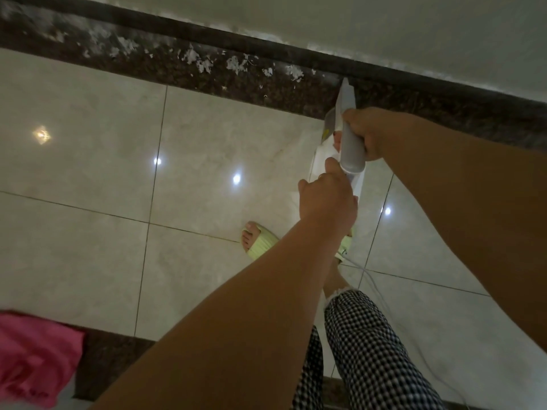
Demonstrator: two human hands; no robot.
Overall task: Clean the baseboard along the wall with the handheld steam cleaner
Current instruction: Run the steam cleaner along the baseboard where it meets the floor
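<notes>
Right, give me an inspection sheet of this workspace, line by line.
Surface: glossy pale floor tiles with dark grout lines, reflecting ceiling lights.
Job's things: handheld steam cleaner, white and grey, nozzle tip against the dark speckled baseboard; white flaky residue on the baseboard to the left of the nozzle.
Clutter: pink cloth at lower left.
Hands: right hand grips the cleaner's grey handle; left hand holds its rear end, exact grip unclear.
Cables: white cord trails from the cleaner across the floor, past the feet.
Surroundings: white wall above the baseboard; green slippers and checked trousers below.
</notes>
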